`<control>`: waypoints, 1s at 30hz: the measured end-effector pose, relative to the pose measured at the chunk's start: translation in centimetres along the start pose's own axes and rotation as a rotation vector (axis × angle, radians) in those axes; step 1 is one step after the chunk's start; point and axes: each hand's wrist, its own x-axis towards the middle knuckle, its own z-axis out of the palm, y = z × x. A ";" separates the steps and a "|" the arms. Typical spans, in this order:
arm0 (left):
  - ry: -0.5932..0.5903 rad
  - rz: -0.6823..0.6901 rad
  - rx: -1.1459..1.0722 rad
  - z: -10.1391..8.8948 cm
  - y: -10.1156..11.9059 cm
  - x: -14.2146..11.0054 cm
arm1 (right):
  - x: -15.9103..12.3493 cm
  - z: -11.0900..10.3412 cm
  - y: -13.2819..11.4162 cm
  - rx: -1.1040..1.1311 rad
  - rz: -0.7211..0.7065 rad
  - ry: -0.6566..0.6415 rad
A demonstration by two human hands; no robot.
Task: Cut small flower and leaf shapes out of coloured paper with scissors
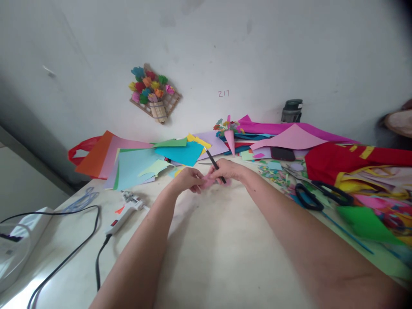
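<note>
In the middle of the table, my left hand (pixel 190 179) is closed, its thumb and fingers pinching a small piece of pink paper (pixel 209 182). My right hand (pixel 228 169) meets it from the other side, also at the pink paper. Held in the right hand is a slim black pen-like stick (pixel 211 158), slanting up and to the left past the fingers. Fingers cover much of the paper, so its shape cannot be made out. Just beyond the hands lie coloured paper sheets, among them a turquoise sheet (pixel 180 152).
A white glue gun (pixel 121 218) with a black cord lies at left, near a power strip (pixel 30 231). To the right are large black-handled scissors (pixel 309 197), paper scraps (pixel 279 176), a phone (pixel 282 153) and red fabric (pixel 341 159). A pink paper cone with small flowers (pixel 229 139) stands behind.
</note>
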 end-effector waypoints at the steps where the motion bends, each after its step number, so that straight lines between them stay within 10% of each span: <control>1: 0.037 0.024 -0.049 -0.1 0.1 0.0 | 0.2 0.1 0.0 0.042 -0.055 0.046; 12: 0.306 0.215 -0.506 -0.5 -0.4 0.8 | 1.5 -0.1 1.2 0.090 -0.241 0.274; 30: 0.269 0.196 -0.448 0.1 -0.8 0.6 | 0.9 0.0 1.2 0.193 -0.090 0.265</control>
